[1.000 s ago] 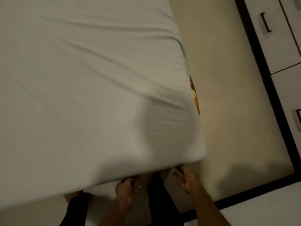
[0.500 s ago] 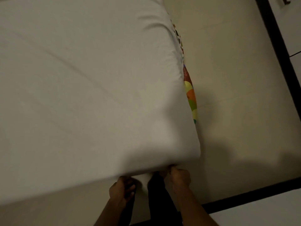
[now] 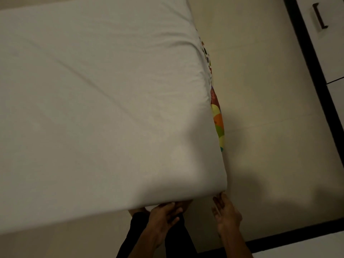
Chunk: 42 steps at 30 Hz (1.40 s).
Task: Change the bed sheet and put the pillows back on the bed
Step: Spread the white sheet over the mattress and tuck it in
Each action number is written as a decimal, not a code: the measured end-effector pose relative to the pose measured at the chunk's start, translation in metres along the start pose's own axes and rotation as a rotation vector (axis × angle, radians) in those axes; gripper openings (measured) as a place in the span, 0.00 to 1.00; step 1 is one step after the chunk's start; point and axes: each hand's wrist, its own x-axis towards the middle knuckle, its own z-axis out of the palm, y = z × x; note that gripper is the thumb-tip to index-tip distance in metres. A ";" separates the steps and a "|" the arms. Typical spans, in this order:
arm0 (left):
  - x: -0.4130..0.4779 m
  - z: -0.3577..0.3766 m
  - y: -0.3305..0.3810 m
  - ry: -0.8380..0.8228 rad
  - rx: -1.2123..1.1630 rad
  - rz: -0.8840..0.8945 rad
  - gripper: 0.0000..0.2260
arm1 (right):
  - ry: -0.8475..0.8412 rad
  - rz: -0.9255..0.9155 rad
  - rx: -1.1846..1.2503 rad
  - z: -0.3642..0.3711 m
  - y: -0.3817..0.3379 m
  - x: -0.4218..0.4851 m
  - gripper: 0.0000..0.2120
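Two bare hands are at the near right corner of the bed. The left hand has its fingers loose and a bit spread, with the tips touching the bottom edge of the one smooth white cloth bed sheet. The right hand is flat with straight fingers reaching to the corner. One strip of bright, many-coloured cloth peeks out along the bed's right edge. One white cupboard door has one dark handle.

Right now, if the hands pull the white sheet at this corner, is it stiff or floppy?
Probably floppy: the white sheet shows soft diagonal creases. Likely light and thin, as it curves closely over the bed corner.
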 end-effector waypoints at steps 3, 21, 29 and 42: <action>-0.004 0.007 -0.001 0.001 0.050 0.035 0.09 | 0.064 -0.114 -0.230 -0.004 0.001 0.008 0.09; -0.013 0.025 -0.007 -0.007 0.080 0.038 0.09 | 0.269 -0.094 -0.787 -0.021 -0.013 -0.005 0.33; -0.016 0.017 -0.003 -0.058 0.239 0.088 0.08 | 0.103 0.015 -0.535 -0.012 0.001 0.023 0.24; 0.023 -0.012 -0.008 0.191 0.002 0.039 0.10 | -0.067 0.035 -0.462 0.008 0.003 0.024 0.06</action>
